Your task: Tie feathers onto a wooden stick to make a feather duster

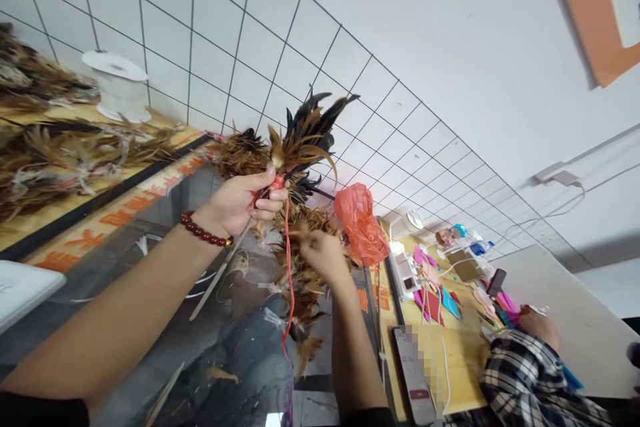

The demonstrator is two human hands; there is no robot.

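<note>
Feather bundle stands just off the middle of the head view toward 12 o'clock, its dark plumes fanning toward 1 o'clock. The left hand, slightly to 9 o'clock of the middle, has its grip closed round the red-bound base, and the fingers cover part of that binding. A thin stick runs from below this hand toward 8 o'clock; where its upper end sits is hidden. Red string hangs from the binding toward 6 o'clock, turning purplish before the lower edge cuts it off.

The right hand, at 6 o'clock, is curled over loose-looking brown feathers. Its fingertips are blurred, so I cannot tell whether its grip holds anything. Close by toward 4 o'clock is a crumpled red plastic bag, its contents impossible to make out.

A white spool stands toward 10 o'clock near more feathers, some cropped by the left edge. At 5 o'clock, pixelation masks part of a phone. Toward 4 o'clock, small clutter on the table is hard to sort out, and a co-worker's checked sleeve shows; most of that person is out of frame.
</note>
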